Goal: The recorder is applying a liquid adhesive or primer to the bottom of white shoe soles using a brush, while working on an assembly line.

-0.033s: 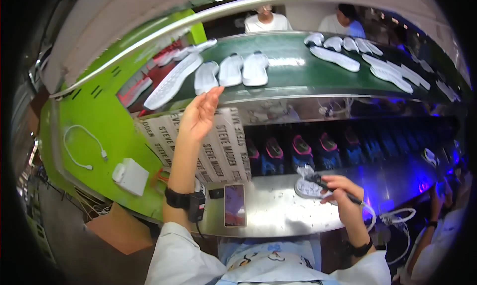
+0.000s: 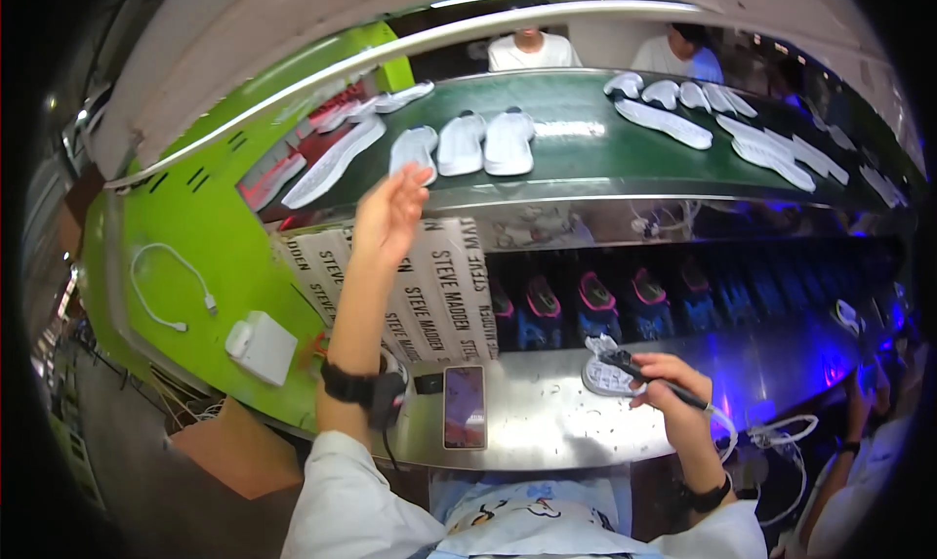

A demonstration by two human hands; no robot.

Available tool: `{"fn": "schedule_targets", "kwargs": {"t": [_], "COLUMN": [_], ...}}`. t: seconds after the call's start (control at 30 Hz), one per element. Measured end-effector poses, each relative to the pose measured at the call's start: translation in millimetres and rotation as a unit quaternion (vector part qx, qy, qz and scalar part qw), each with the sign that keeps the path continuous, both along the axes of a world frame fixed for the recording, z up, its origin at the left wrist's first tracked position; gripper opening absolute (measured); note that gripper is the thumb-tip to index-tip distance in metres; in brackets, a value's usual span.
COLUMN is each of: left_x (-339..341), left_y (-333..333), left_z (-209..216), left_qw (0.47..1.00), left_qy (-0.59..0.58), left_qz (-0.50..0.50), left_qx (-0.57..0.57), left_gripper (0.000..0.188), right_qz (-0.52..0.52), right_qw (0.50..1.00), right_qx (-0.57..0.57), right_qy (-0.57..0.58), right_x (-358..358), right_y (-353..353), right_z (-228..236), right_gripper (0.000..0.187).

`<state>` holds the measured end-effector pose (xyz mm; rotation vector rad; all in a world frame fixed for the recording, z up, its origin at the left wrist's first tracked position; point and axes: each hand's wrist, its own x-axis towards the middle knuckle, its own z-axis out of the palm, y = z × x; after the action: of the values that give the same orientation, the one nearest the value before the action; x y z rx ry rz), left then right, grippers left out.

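You sit at a steel worktable (image 2: 547,432) in a shoe line, with a green conveyor belt (image 2: 576,159) arching across twelve o'clock and carrying rows of white insoles. Your left hand (image 2: 388,216) is raised toward eleven o'clock, fingers apart and holding nothing, its tips just below the near white insole (image 2: 414,152) at the belt's edge. Your right hand (image 2: 672,381), at four o'clock, is closed around a dark corded tool (image 2: 652,374) whose tip rests on a pale sole piece (image 2: 605,376) lying flat on the table. To my eye you are between pieces: the one under the tool is being worked while the free hand goes for an insole. The reach calls for a clean pinch on one insole without dragging its neighbours. A phone (image 2: 465,406) lies at six o'clock. The tool's tip is hidden by your fingers, the shelf below the belt is lost in blue glare, and the people beyond are cut off at the rim.
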<state>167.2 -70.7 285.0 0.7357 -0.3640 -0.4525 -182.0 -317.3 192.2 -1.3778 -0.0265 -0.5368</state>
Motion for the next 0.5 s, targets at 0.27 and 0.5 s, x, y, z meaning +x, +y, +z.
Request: {"fn": "schedule_targets", "kwargs": {"t": [0.27,0.5], "left_x": [105,-76], "left_y": [32,-4], "left_z": [41,-82], "left_qw": [0.898,0.985], "left_qy": [-0.184,-0.092], "left_qz": [0.228,0.028], "left_qx": [0.329,0.145], "left_gripper": [0.029,0.049], "right_qz": [-0.048,-0.091], "right_qw": [0.996,0.979], "right_qx": [0.051,0.180], "right_qy": [0.054,-0.021], "right_x": [-17,-30], "right_y": [6,-10], "right_z": [-20,-22], "right_gripper": [0.026,0.025]}}
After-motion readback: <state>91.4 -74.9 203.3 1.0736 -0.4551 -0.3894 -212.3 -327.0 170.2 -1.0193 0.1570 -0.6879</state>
